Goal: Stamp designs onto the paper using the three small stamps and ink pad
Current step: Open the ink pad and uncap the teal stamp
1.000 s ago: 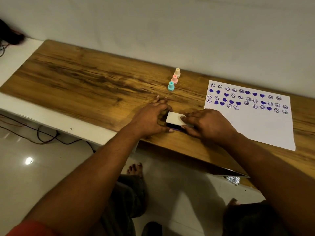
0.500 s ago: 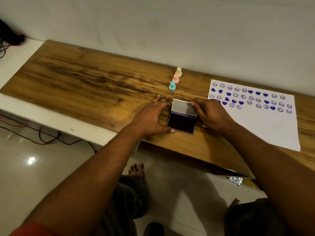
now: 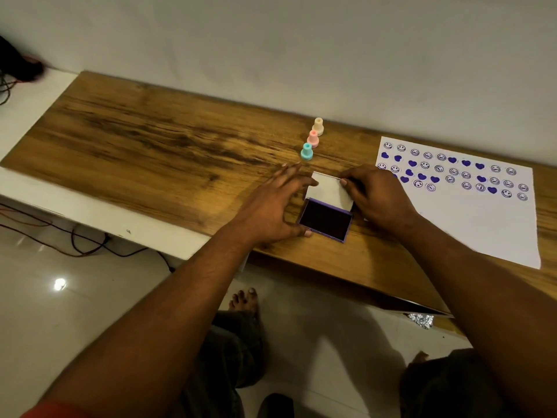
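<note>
Open purple ink pad (image 3: 326, 220) on wooden table (image 3: 150, 152), lid (image 3: 330, 191) raised. Left hand (image 3: 271, 206) fingers spread, steadying its base; right hand (image 3: 376, 197) pinching lid's edge. Three stamps (image 3: 313, 139) at 12 o'clock, stamped paper (image 3: 482, 224) at 3.

Bare forearms, a red sleeve edge (image 3: 57, 410) at the left shoulder — dark grey-green trousers (image 3: 223, 357), bare feet (image 3: 244, 300)

Wooden table (image 3: 150, 146) bears stamps (image 3: 313, 139), ink pad (image 3: 326, 221), paper (image 3: 482, 224).
</note>
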{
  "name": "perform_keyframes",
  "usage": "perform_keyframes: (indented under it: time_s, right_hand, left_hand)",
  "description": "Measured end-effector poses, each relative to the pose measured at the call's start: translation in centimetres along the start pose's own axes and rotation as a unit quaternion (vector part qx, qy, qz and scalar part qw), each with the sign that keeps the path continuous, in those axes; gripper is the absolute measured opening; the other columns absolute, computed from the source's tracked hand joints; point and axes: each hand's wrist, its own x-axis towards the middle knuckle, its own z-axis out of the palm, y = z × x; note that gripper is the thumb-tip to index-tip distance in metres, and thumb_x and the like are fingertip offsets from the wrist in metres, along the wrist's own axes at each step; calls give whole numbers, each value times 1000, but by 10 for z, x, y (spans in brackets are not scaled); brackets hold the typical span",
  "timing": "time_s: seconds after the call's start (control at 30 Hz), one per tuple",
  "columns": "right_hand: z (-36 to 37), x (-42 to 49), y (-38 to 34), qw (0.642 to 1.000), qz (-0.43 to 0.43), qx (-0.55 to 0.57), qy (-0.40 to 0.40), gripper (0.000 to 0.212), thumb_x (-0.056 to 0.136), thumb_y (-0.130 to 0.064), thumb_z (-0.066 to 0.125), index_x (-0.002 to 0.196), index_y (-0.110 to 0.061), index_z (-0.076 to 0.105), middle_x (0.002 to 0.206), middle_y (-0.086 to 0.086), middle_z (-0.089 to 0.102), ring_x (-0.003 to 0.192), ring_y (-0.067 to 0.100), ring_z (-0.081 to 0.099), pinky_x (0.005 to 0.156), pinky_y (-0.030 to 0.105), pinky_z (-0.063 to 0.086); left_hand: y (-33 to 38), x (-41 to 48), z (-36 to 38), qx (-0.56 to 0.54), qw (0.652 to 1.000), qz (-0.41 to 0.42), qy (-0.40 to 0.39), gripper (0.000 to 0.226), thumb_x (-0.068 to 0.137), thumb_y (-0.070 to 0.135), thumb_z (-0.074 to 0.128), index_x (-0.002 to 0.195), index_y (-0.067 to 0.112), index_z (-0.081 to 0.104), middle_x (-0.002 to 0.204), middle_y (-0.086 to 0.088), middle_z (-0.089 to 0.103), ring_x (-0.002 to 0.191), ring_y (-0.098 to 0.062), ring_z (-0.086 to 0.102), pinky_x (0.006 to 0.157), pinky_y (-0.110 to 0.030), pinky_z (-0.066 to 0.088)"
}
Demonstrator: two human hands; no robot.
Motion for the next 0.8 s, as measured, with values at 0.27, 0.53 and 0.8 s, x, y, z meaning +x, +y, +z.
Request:
perform_keyframes:
  time_s: [0.27, 0.53, 0.8]
  right_hand:
    - [-3, -2, 3, 1000, -17, -25, -3, 31, 106, -30, 60, 135, -24, 71, 121, 3, 69, 111, 22, 63, 82, 40, 55]
    - [-5, -2, -1, 999, -11, -37, 1, 31, 105, -19, 61, 133, -24, 72, 119, 3, 69, 110, 24, 64, 83, 41, 56]
    - [-2, 4, -9, 998, -11, -57, -4, 33, 105, -17, 60, 135, -24, 71, 125, 6, 68, 114, 27, 64, 83, 41, 57]
  left_hand:
    - [-2, -1, 3, 28, 999, 10, -45, 82, 79, 67, 77, 151, 50, 42, 177, 4, -5, 160, -19, -19, 126, -65, 13]
    - [-5, -2, -8, 20, 998, -9, -60, 82, 77, 60, 83, 149, 48, 46, 177, 5, 1, 161, -20, -16, 127, -61, 16]
    - [-8, -4, -11, 14, 997, -10, -69, 82, 78, 56, 84, 150, 47, 45, 177, 5, 2, 161, -19, -17, 128, -60, 14]
